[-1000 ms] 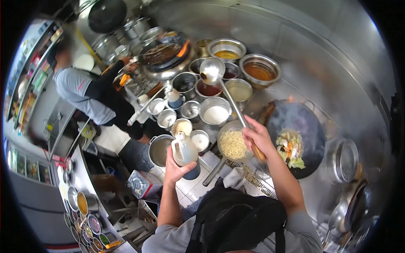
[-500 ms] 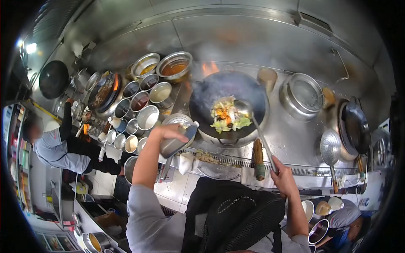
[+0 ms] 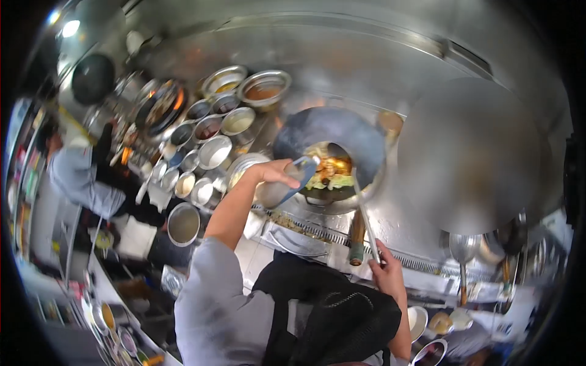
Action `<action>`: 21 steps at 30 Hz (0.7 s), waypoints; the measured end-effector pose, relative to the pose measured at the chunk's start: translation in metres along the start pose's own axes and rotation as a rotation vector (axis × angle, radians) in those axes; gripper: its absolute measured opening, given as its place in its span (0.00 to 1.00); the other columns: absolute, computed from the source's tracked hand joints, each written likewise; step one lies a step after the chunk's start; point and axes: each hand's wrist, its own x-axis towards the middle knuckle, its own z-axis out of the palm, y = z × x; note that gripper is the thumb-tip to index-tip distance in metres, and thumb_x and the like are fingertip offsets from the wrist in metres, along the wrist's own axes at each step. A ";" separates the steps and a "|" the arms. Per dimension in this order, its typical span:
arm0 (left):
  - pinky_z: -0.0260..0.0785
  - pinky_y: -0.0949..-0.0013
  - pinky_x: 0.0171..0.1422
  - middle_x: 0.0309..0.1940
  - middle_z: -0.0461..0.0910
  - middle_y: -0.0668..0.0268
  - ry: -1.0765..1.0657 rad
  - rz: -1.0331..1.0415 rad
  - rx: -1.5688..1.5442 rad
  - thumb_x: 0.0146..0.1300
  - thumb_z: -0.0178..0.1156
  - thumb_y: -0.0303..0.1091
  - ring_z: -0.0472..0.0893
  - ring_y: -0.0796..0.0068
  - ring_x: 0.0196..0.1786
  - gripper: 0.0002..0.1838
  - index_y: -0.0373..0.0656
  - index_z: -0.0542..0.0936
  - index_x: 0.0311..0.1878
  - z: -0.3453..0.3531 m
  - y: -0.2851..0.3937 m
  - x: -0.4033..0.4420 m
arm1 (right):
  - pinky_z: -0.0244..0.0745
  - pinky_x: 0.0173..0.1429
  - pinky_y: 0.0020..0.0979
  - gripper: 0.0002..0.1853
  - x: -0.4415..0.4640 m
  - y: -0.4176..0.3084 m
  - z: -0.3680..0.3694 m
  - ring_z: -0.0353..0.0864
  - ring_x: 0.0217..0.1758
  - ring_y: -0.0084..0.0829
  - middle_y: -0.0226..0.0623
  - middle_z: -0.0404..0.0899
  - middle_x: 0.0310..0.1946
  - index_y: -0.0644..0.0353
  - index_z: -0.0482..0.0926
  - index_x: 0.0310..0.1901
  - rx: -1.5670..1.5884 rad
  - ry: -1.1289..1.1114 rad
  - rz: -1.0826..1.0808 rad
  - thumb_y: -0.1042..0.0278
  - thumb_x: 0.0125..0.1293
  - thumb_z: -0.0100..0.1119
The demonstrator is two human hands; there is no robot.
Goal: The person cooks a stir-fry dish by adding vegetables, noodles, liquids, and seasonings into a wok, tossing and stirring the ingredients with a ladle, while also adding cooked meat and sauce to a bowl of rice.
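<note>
My left hand [image 3: 282, 174] is closed around a bottle [image 3: 294, 182], blue and clear, tilted with its pale-capped end toward the wok [image 3: 305, 135]. That end reaches over the wok's near left side; I cannot tell whether anything pours out. In the wok lie chopped green leaves and orange pieces of food [image 3: 332, 174]. My right hand [image 3: 386, 268] grips the long handle of a ladle [image 3: 365, 221]. The ladle's dark bowl rests among the food, partly hidden.
Metal pots of sauces [image 3: 215, 152] crowd the left of the stove. A bamboo brush [image 3: 357, 241] lies at the near edge. Right, a strainer [image 3: 463, 250] sits below a round grey haze [image 3: 470, 152]. A co-worker [image 3: 85, 177] works at the far left.
My left hand has carried the bottle right, over the wok's edge. My right hand has shifted slightly left and down with the ladle. The view has turned, and a grey haze now covers the right side.
</note>
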 end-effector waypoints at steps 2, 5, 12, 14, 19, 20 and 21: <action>0.66 0.62 0.72 0.63 0.77 0.54 0.233 0.098 -0.139 0.49 0.81 0.62 0.75 0.60 0.67 0.53 0.40 0.71 0.72 0.004 -0.036 -0.020 | 0.83 0.43 0.43 0.36 0.015 0.025 -0.013 0.86 0.35 0.49 0.57 0.85 0.47 0.54 0.71 0.75 -0.413 0.118 -0.225 0.81 0.65 0.64; 0.66 0.63 0.73 0.64 0.77 0.57 0.501 0.140 -0.397 0.49 0.83 0.58 0.75 0.63 0.67 0.54 0.40 0.70 0.74 0.007 -0.059 -0.071 | 0.80 0.44 0.50 0.38 0.034 0.058 -0.028 0.83 0.39 0.57 0.54 0.81 0.38 0.52 0.71 0.75 -0.810 0.221 -0.352 0.83 0.61 0.63; 0.73 0.62 0.69 0.62 0.78 0.58 1.305 0.229 -0.694 0.46 0.87 0.38 0.79 0.66 0.62 0.54 0.36 0.64 0.73 -0.052 -0.144 -0.169 | 0.76 0.34 0.34 0.35 0.095 -0.004 0.046 0.78 0.27 0.27 0.38 0.81 0.35 0.57 0.68 0.77 -0.440 0.075 -0.234 0.82 0.68 0.61; 0.74 0.62 0.68 0.61 0.77 0.56 1.492 0.153 -0.590 0.48 0.85 0.37 0.79 0.65 0.62 0.51 0.36 0.65 0.72 -0.080 -0.167 -0.188 | 0.69 0.26 0.25 0.33 0.121 -0.035 0.091 0.72 0.24 0.16 0.29 0.80 0.36 0.59 0.64 0.79 -0.047 -0.004 -0.129 0.81 0.73 0.58; 0.69 0.59 0.72 0.64 0.74 0.53 1.797 -0.018 -0.412 0.47 0.84 0.38 0.76 0.59 0.66 0.53 0.36 0.64 0.73 -0.145 -0.263 -0.189 | 0.67 0.20 0.24 0.37 0.193 -0.137 0.210 0.71 0.18 0.18 0.31 0.74 0.26 0.60 0.56 0.82 0.381 -0.266 -0.126 0.82 0.74 0.55; 0.68 0.58 0.73 0.64 0.74 0.52 1.788 -0.047 -0.443 0.47 0.84 0.38 0.76 0.57 0.67 0.53 0.37 0.63 0.73 -0.156 -0.278 -0.188 | 0.68 0.20 0.24 0.37 0.207 -0.159 0.232 0.71 0.18 0.19 0.31 0.74 0.25 0.58 0.56 0.82 0.419 -0.308 -0.126 0.81 0.74 0.54; 0.68 0.58 0.72 0.64 0.74 0.51 1.804 -0.028 -0.416 0.46 0.84 0.38 0.76 0.56 0.67 0.52 0.38 0.64 0.73 -0.162 -0.297 -0.181 | 0.69 0.20 0.25 0.37 0.221 -0.192 0.258 0.71 0.18 0.20 0.32 0.74 0.26 0.58 0.55 0.82 0.490 -0.367 -0.057 0.80 0.75 0.55</action>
